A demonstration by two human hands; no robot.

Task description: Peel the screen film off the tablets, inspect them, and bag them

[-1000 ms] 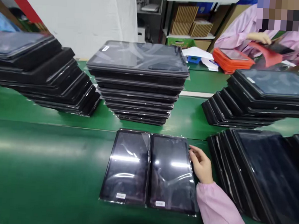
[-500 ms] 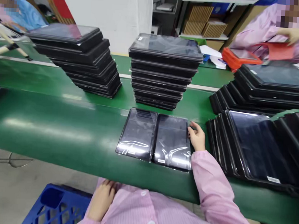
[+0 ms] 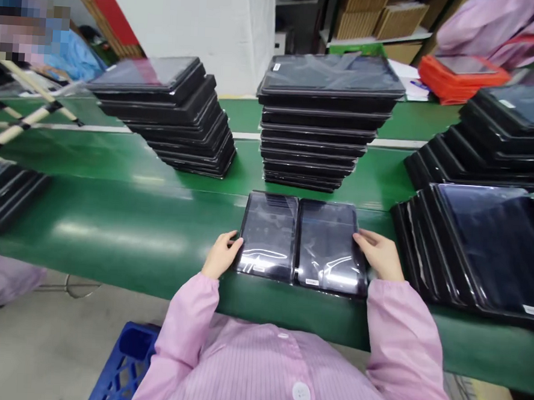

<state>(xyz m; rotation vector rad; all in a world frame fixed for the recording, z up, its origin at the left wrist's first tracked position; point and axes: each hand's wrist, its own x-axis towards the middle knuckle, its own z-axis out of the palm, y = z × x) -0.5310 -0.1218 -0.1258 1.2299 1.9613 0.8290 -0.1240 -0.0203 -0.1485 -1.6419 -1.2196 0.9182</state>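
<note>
Side by side in front of me lie two flat black tablets in clear film, the left tablet and the right tablet, each with a small white label at its near edge. My left hand is at the outer edge of the left tablet, thumb and fingers curled against it. At the opposite side, my right hand grips the right tablet's outer edge, thumb on top and fingers partly hidden. Both tablets rest on the green work surface, their inner edges close together.
Behind stand a middle stack and a left stack of similar tablets. More lean in a row at right, near another stack. Several lie at far left. A blue crate sits below. Co-workers are across the bench.
My left hand has risen from near my body to the left tablet's outer edge. My right hand stays at the right tablet's edge, its grip slightly lower. The view has shifted.
</note>
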